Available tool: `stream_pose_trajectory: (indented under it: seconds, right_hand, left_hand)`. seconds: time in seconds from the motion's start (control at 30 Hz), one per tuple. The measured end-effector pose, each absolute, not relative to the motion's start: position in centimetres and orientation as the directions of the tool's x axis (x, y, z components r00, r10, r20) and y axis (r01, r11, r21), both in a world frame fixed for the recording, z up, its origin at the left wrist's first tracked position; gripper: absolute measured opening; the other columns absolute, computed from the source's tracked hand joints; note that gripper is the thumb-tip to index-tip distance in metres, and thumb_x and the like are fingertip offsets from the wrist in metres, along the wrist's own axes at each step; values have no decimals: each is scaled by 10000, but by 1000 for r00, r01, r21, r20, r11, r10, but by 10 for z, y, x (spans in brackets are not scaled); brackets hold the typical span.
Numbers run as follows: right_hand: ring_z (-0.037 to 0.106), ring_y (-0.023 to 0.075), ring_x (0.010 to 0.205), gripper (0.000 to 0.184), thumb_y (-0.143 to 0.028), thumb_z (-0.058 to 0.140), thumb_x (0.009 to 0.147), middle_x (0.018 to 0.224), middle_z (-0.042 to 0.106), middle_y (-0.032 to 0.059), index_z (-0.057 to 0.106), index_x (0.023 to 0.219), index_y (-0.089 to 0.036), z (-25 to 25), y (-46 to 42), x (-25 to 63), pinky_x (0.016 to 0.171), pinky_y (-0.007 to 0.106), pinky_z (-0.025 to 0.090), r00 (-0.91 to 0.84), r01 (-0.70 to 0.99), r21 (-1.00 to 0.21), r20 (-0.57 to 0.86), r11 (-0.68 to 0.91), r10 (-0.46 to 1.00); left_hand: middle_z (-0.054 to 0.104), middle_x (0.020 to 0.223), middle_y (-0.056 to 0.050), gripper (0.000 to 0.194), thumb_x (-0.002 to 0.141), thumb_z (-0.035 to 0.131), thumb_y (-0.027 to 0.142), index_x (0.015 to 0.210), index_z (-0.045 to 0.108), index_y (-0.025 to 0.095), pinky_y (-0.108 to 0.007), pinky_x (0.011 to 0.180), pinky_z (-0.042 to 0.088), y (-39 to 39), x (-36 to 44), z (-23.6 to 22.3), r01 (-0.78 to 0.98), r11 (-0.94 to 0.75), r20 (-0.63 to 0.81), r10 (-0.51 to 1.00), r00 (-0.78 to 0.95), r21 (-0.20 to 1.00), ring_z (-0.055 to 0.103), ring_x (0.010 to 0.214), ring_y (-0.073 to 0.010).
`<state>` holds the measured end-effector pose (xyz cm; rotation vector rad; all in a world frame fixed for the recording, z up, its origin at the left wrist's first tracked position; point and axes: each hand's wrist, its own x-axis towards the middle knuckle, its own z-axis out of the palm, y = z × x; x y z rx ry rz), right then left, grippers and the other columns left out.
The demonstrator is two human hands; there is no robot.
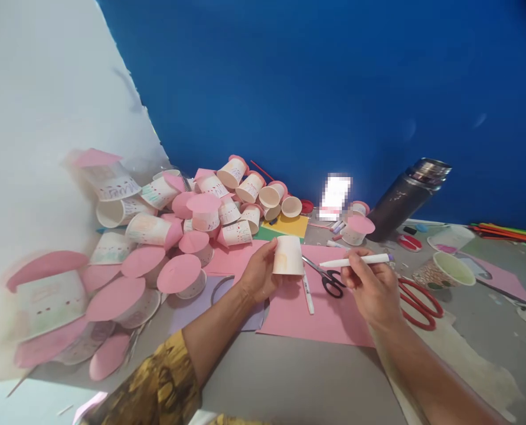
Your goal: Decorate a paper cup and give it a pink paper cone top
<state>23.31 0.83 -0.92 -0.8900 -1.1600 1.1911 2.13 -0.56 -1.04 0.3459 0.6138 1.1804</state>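
Cup [288, 255] clamped in left hand [259, 275] I judge light, crushable, best held at rim [288, 275] near palm; right hand [375, 289] pinches marker [376, 259].

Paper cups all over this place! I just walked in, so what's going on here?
A person is holding a paper cup upside down in the left hand, with a peach-coloured patch showing on its side. The right hand grips a white marker in its fingers, the tip pointing toward the cup but apart from it. Below, a second marker and black-handled scissors lie on pink paper. To the left sit many decorated cups with pink tops.
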Motion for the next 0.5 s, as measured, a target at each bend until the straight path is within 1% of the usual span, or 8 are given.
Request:
stream_pose_trajectory:
  seconds: [0.1,0.17,0.23,0.3,0.4,0.5]
  right_hand:
    - [490,93,474,237,-413,742,872,610,589,-35,638,902,-202,-15,3,233,439,220,397,-35,-207,-959,206,195,978]
    - [514,100,485,222,-402,736,878,639,613,-26,640,922,-206,-13,-1,233,460,234,437,-57,-192,-956,237,223,970]
    - [524,101,490,206,-395,728,888,654,630,-19,645,923,-210,-10,-4,233,469,239,454,-80,-172,-952,268,251,960]
    - [534,104,496,195,-393,722,894,657,637,-15,649,915,-213,-8,-6,234,470,239,459,-99,-146,-949,296,281,950]
    - [548,110,496,187,-390,718,898,647,632,-16,649,895,-216,-9,-8,234,465,239,459,-108,-96,-944,325,315,940]
    - [542,107,486,178,-387,708,903,646,634,-17,654,901,-217,-10,-8,234,462,239,455,-87,-80,-944,327,320,941]
  left_hand:
    - [732,916,-171,314,898,590,394,1020,667,115,-442,726,595,-6,23,-14,-747,348,-279,934,223,566,721,829,-305]
    - [726,864,-142,254,879,620,342,993,670,120,-415,701,597,-6,24,-17,-756,333,-307,934,182,563,713,764,-272]
    - [711,817,-118,206,867,631,298,959,674,119,-387,665,593,-5,26,-20,-767,322,-316,935,163,555,696,701,-243]
    - [703,803,-110,195,867,627,286,942,679,114,-378,647,591,-5,27,-22,-772,316,-310,937,163,551,687,676,-234]
    - [711,807,-112,187,856,647,286,923,685,116,-396,708,598,-5,28,-21,-779,292,-298,944,142,555,704,714,-251]
    - [734,846,-127,186,825,686,277,933,691,126,-422,805,595,-6,29,-18,-782,279,-288,948,134,557,730,838,-296]
